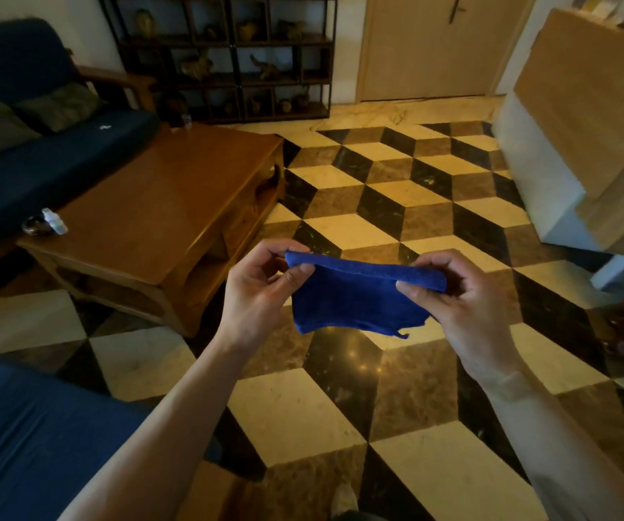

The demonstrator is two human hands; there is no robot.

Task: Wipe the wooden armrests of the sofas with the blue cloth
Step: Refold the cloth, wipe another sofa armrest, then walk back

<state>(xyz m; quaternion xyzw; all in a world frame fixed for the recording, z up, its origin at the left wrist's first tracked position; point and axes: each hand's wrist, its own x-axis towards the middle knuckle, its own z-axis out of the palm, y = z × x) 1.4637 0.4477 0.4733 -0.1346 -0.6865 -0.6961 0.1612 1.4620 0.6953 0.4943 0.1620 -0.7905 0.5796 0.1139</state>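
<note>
Nearest, at 7 o'clock, a blue sofa cushion (28, 426) fills the lower corner. Just above the middle, both hands hold the blue cloth (355, 298) in the air over the checkered floor (396, 204). The left hand (261, 291) pinches the folded top edge at its left end between thumb and fingers; the right hand (449, 295) pinches the right end in the same way, and the cloth hangs down between them. At 10 o'clock stands a wooden coffee table (175, 204); on its near left corner a small clear bottle (54, 220) lies beside a dark ashtray (34, 224), whose content I cannot tell. Behind the table is a dark blue sofa (39, 167) with a wooden armrest (115, 79). At 12 o'clock a dark shelf unit (227, 58) keeps small figurines (197, 65) in its open compartments, next to a closed door (434, 47).
</note>
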